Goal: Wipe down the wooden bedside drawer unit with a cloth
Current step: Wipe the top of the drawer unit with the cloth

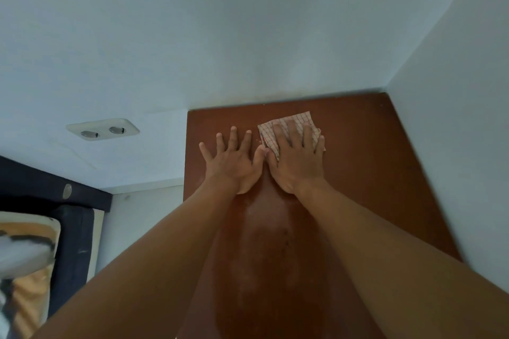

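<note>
Two bare hands lie flat on top of the wooden drawer unit, and the scene reads across from the bed to the corner of the room. At the far left edge, a pillow or bedding in orange, white and black rests against a dark navy headboard. Above and to the right of that, a white double wall socket sits on the pale wall. Next comes the reddish-brown top of the unit, pushed against the back wall and into the corner, with a second pale wall running along its right side. A paler, dusty-looking patch shows on the wood between the two forearms. The left hand presses palm down on bare wood, its fingers spread wide apart and holding nothing. Just beside it, thumbs close to touching, the right hand rests palm down on a checked cloth, white with thin red lines. Its fingers are extended and slightly parted, pinning the cloth flat against the surface rather than curling around it. The cloth lies toward the back of the top, right of centre, its far edge and corners sticking out beyond the fingertips.
</note>
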